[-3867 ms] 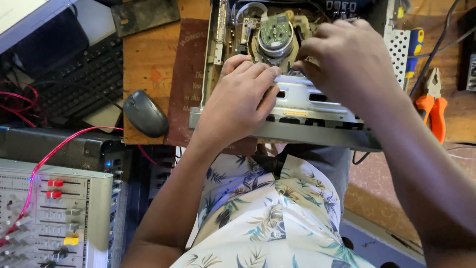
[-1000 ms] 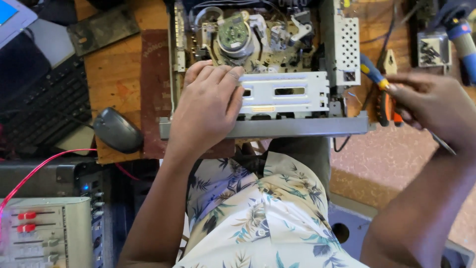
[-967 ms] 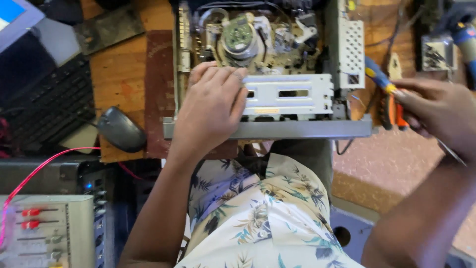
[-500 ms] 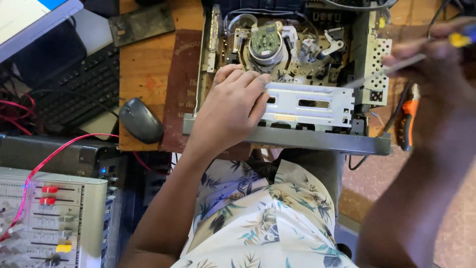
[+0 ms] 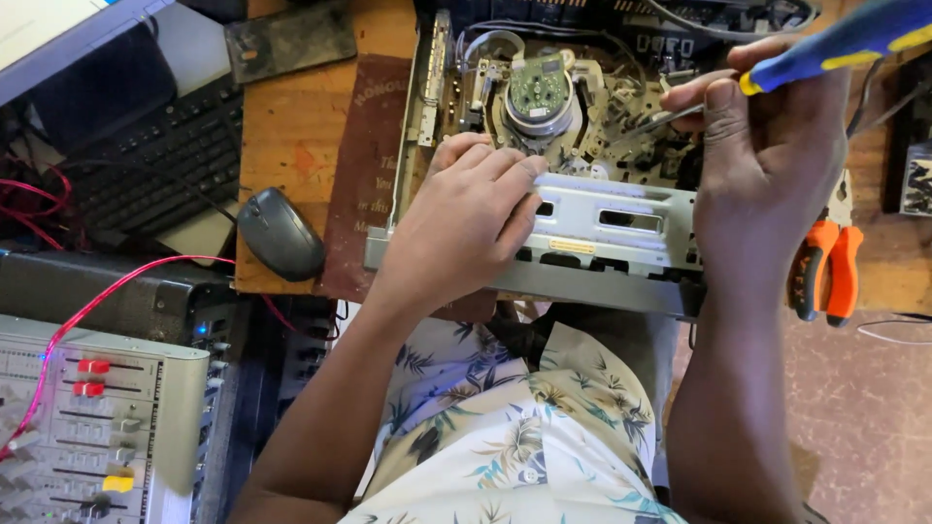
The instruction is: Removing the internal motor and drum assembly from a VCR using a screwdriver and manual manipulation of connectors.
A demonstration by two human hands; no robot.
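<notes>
An opened video cassette recorder (image 5: 621, 218) lies on the wooden desk, its round silver head drum (image 5: 539, 97) and metal cassette tray exposed. My left hand (image 5: 466, 218) rests flat on the tray's left end, fingers curled over the front of the mechanism. My right hand (image 5: 767, 146) grips a screwdriver with a blue and yellow handle (image 5: 840, 39); its metal shaft points left into the mechanism beside the drum.
Orange-handled pliers (image 5: 825, 272) lie at the recorder's right edge. A grey mouse (image 5: 282, 233) and a black keyboard (image 5: 155, 160) sit at the left, with an audio mixer (image 5: 97, 427) and red cable at the lower left. My floral shirt fills the bottom.
My right hand has come in from the right with the screwdriver and brought its tip into the mechanism. My left hand has stayed on the tray.
</notes>
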